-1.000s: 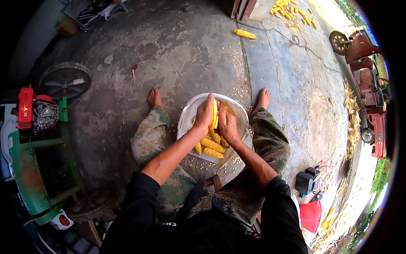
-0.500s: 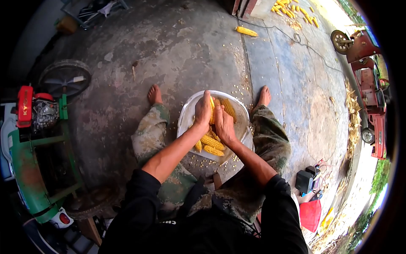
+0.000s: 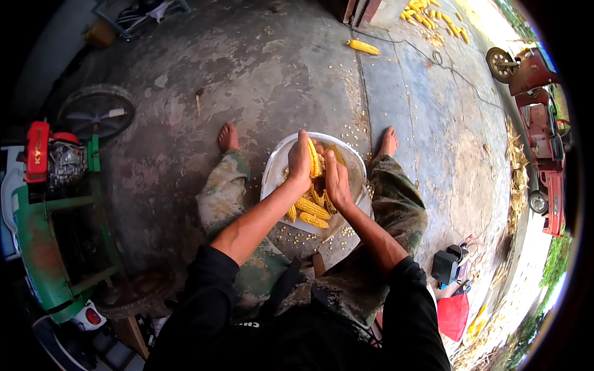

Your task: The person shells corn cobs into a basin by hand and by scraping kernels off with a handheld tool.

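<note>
One cob (image 3: 315, 161), gripped by the left hand (image 3: 300, 163) over the tub (image 3: 356, 178) towards its twelve o'clock, with the right hand (image 3: 336, 181) curled at three, hold unclear, and loose cobs (image 3: 313, 208) at six, could slip if pressed hard, adding to the floor kernels (image 3: 298, 238).

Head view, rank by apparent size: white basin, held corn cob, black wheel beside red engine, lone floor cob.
White basin
Black wheel
Unranked: held corn cob, lone floor cob; similar, held one partly covered.
</note>
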A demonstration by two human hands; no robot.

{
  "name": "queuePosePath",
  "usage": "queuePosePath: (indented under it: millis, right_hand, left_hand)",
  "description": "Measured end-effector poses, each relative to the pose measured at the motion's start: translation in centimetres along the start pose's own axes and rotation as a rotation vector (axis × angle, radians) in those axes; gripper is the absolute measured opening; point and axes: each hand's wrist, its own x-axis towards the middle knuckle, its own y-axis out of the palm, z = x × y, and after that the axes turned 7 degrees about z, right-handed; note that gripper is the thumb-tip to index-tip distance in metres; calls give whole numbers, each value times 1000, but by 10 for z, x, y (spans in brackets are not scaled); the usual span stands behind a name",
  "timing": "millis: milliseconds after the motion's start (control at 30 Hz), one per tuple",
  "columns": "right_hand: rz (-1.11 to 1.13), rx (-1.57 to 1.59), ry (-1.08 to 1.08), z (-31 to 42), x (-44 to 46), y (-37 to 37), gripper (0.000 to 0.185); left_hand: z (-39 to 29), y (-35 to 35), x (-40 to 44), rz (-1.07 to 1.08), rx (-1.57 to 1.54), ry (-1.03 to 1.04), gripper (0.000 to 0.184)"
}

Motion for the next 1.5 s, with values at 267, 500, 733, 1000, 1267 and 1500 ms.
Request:
queuePosePath:
  millis: [267, 500, 733, 1000, 1267, 1500]
  right_hand:
    - [-156, -286, -164, -24, 11, 2, 63]
    - [-48, 78, 77, -11, 6, -5, 66]
    - [-98, -341, -164, -20, 6, 6, 56]
    - [-136, -383, -169, -25, 7, 1, 58]
    - [-101, -128, 15, -31, 14, -7, 56]
    - [-49, -322, -60, -26, 17, -9, 63]
  left_hand:
    - [19, -4, 10, -143, 143, 89, 49]
    - [10, 0, 2, -34, 9, -37, 49]
    - [15, -1, 5, -59, 73, 92, 56]
    - [16, -5, 2, -86, 253, 75, 62]
    - [19, 0, 6, -128, 274, 193, 56]
    - [22, -6, 4, -82, 367, 203, 57]
